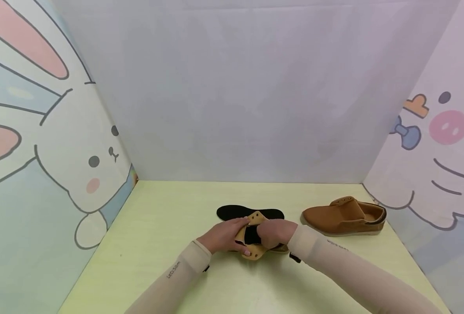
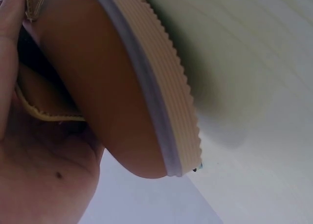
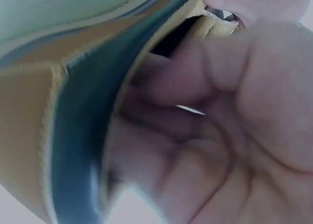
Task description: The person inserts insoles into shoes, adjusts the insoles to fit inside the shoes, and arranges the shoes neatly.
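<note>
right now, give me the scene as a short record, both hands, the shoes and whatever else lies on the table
worked shoe: brown leather shoe with ridged pale sole, eyelet flaps spread apart
left hand: grips that shoe around its opening
right hand: fingers inside the opening; what they hold is hidden
second shoe: matching brown leather shoe, at the right, untouched
insole: flat black insole, just beyond the worked shoe
surface: pale yellow-green table

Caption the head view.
Left hand holds a brown shoe, right hand reaches inside; black insole behind, another shoe at right.
</note>
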`<state>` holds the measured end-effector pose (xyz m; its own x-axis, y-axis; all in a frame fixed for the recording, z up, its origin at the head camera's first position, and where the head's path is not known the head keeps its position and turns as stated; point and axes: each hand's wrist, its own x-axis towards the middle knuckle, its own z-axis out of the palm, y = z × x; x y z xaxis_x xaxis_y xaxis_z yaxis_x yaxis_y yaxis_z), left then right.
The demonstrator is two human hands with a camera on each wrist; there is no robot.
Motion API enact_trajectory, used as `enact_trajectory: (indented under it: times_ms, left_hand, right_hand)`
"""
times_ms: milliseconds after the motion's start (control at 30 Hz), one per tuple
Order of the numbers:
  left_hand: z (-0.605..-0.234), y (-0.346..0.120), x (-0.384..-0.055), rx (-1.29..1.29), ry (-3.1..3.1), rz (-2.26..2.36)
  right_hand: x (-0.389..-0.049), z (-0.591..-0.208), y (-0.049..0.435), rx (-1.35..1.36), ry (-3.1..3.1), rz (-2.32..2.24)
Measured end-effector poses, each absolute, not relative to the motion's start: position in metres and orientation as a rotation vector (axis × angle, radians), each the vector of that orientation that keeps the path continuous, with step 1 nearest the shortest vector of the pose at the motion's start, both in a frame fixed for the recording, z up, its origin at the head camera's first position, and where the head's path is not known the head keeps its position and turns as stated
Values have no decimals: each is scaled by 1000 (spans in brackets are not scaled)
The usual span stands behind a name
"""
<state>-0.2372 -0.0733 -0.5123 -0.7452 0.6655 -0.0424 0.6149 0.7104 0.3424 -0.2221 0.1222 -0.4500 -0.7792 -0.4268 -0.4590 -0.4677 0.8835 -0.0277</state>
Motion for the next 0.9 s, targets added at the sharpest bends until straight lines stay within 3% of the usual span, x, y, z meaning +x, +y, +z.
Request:
enact_trajectory:
  times_ms: [200, 567, 900]
  left_hand:
    - [-514, -70, -238, 1032, 2752, 466]
    - [-513, -77, -236, 1024, 2734, 520]
    - [-507, -81, -227, 1109, 2764, 423]
  right_hand:
    - [-225, -457, 124, -808, 2615, -30]
    - [-219, -463, 120, -994, 2670, 173]
    - [-229, -460, 159, -1088, 3019, -184]
